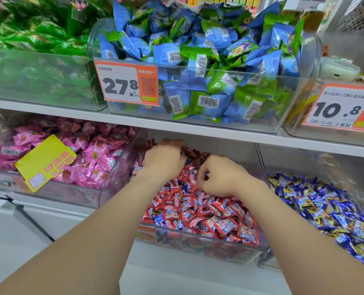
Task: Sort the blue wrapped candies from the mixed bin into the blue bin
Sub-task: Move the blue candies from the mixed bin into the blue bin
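Observation:
The mixed bin (198,246) is a clear tub on the lower shelf, centre, heaped with red wrapped candies and a few blue wrapped candies (160,220) among them. Both my hands are inside it. My left hand (164,161) reaches toward the back, its fingers curled down into the red wrappers and hidden there. My right hand (218,177) is curled over the middle of the heap, fingertips pinched together with a bit of blue wrapper showing between them. The blue bin (304,161) stands directly to the right, filled with blue-and-yellow wrapped candies (326,206).
A bin of pink candies (87,158) with a yellow tag (46,161) sits to the left. The shelf edge (198,130) hangs just above my hands. Above it are bins of green packs (38,39) and blue-green packs (198,60) with orange price tags (125,83).

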Tool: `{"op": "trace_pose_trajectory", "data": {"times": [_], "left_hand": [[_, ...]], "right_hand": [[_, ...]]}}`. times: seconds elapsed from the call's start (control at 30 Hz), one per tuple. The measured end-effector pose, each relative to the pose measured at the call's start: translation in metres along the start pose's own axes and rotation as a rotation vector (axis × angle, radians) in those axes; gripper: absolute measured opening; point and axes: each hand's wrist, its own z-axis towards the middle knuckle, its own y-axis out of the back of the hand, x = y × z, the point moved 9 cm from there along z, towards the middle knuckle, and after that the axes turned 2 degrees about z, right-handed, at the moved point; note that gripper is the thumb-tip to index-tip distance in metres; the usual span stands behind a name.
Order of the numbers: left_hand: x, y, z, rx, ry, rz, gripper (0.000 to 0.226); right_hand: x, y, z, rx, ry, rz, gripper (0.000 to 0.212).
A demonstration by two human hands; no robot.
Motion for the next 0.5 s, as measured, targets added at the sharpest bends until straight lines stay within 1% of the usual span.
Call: {"op": "trace_pose_trajectory", "data": {"times": [0.1,0.13,0.17,0.23,0.27,0.33,0.37,0.43,0.5], "left_hand": [[-0.006,-0.014,0.008,0.025,-0.035,0.107,0.034],[-0.005,-0.020,0.010,0.046,-0.032,0.146,0.037],[-0.005,-0.023,0.011,0.057,-0.029,0.178,0.042],[-0.006,-0.027,0.013,0.063,-0.031,0.231,0.051],[-0.006,-0.028,0.014,0.064,-0.033,0.251,0.053],[-0.007,-0.029,0.014,0.069,-0.054,0.284,0.055],[-0.008,-0.030,0.012,0.075,-0.071,0.293,0.054],[-0.006,-0.032,0.009,0.093,-0.092,0.268,0.048],[0.000,-0.030,0.009,0.130,-0.083,0.185,0.038]], "right_hand": [[0.014,-0.010,-0.014,0.190,0.142,0.060,0.010],[0.017,-0.010,-0.019,0.225,0.161,0.072,0.012],[0.017,-0.008,-0.021,0.227,0.161,0.084,0.018],[0.009,0.000,-0.020,0.167,0.127,0.111,0.036],[0.004,0.006,-0.017,0.092,0.105,0.097,0.040],[-0.008,0.020,-0.009,-0.094,0.068,0.034,0.034],[-0.013,0.024,-0.007,-0.151,0.048,0.011,0.028],[-0.021,0.027,-0.002,-0.204,0.003,-0.007,0.025],[-0.023,0.029,0.003,-0.259,-0.005,-0.029,0.025]]}}
